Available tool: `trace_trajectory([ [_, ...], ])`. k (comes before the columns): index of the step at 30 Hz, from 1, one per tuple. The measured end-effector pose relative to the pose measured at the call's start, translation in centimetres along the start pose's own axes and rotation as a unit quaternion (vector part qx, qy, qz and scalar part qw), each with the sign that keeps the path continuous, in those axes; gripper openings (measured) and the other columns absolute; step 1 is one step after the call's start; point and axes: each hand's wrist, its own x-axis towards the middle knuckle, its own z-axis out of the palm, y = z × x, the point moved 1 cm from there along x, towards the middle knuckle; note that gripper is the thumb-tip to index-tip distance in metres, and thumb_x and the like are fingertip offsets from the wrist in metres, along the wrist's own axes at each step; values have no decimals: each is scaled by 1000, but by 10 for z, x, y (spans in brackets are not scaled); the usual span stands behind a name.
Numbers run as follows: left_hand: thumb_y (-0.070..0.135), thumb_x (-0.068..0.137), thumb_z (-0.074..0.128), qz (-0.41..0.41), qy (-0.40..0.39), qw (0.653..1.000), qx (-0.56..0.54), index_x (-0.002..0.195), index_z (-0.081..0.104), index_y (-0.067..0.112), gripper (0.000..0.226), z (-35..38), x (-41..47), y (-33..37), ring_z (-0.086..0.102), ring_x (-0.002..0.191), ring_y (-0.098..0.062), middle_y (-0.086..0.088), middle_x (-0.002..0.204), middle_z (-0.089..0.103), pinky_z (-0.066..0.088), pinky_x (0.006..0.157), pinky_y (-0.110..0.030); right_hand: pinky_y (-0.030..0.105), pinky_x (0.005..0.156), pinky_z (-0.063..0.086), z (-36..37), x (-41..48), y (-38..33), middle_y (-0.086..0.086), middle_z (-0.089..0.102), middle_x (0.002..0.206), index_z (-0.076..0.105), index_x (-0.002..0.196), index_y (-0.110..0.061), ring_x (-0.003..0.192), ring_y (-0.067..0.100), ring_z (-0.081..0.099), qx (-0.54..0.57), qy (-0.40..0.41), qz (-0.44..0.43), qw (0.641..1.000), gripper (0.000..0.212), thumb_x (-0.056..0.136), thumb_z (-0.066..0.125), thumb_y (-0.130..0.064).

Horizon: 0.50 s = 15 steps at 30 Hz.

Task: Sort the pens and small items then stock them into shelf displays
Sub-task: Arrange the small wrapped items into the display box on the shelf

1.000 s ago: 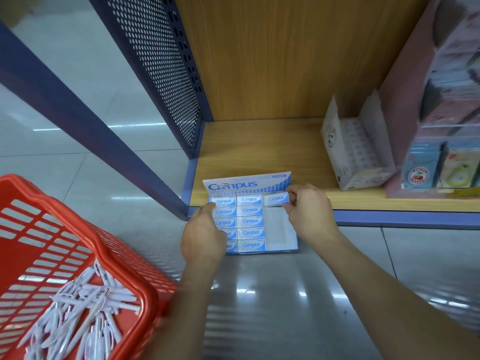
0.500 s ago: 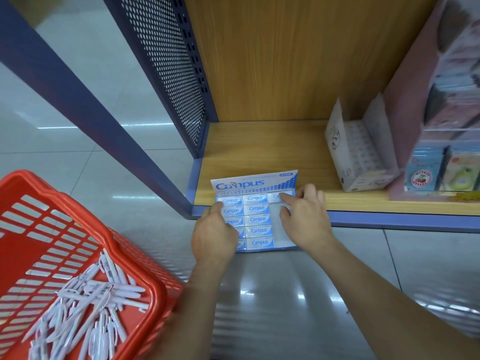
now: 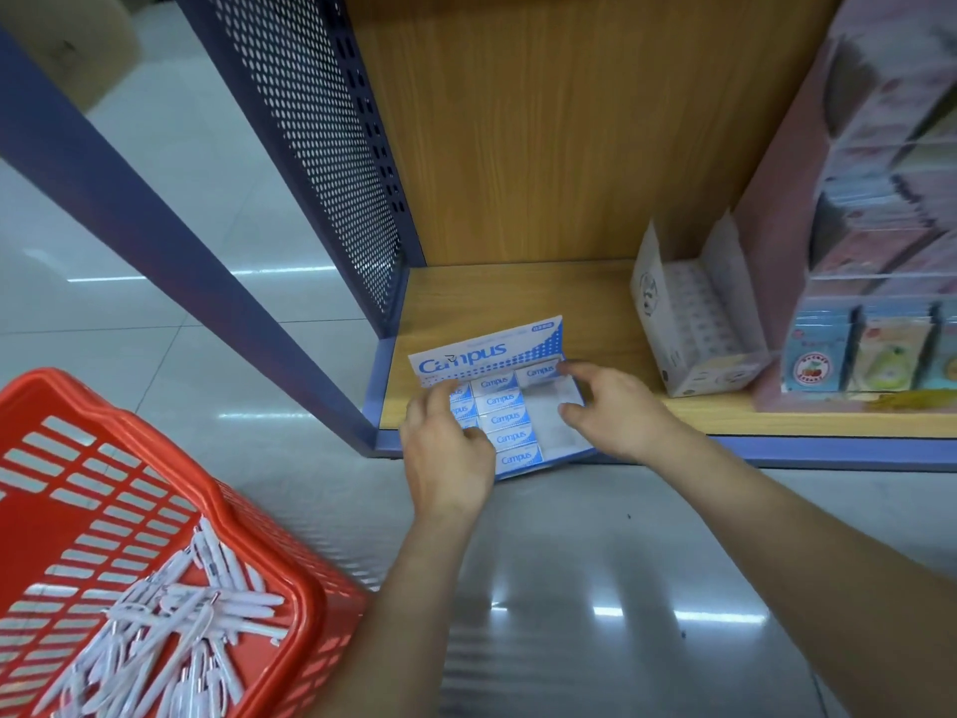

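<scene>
A blue and white Campus display box [image 3: 487, 355] of small erasers lies partly on the front left of the wooden shelf [image 3: 518, 298], its near end over the shelf's blue edge. Erasers [image 3: 505, 418] fill its left and middle columns; the right column holds a single eraser [image 3: 538, 372] at the top. My left hand [image 3: 445, 448] grips the box's left side. My right hand [image 3: 606, 406] rests on the box's right side, fingers spread, a fingertip at that single eraser.
A red plastic basket [image 3: 155, 458] with several white pens [image 3: 171, 629] sits on the floor at the lower left. A white display box [image 3: 694, 318] and a pink display stand [image 3: 854, 261] occupy the shelf's right. A blue perforated panel [image 3: 321, 137] bounds the shelf's left.
The Campus box has slid further onto the shelf. My right hand let go of the eraser now lying at the top right and spread over the empty column.
</scene>
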Motion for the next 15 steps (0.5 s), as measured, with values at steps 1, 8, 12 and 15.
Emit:
trace_trajectory([
  [1,-1,79,51,19,-7,1000,-20,123,56,19,49,2,-2,9,52,114,-21,-2,127,52,43,96,-33,24,96,38,-10,-2,-2,4,55,139,43,145,-24,125,24,50,-24,-9,-9,1000,54,92,55,-23],
  [8,5,81,50,148,-152,963,-169,94,70,25,32,19,-27,94,64,87,-11,10,92,72,51,84,-27,29,83,48,-88,-44,-5,6,69,110,65,115,-15,103,26,61,-217,-99,-93,967,28,90,54,-21],
  [12,12,74,47,209,-268,919,-200,87,72,25,31,28,-47,152,66,74,-10,9,79,72,54,77,-29,27,84,46,-142,-103,16,1,69,108,67,115,-19,100,20,62,-278,-106,-80,951,28,90,53,-21],
  [15,3,80,51,277,-346,878,-182,89,73,23,30,36,-71,188,65,75,-6,8,79,71,54,79,-30,18,72,39,-174,-151,39,-7,66,87,69,112,-26,82,9,59,-237,-99,-29,966,26,90,56,-20],
])
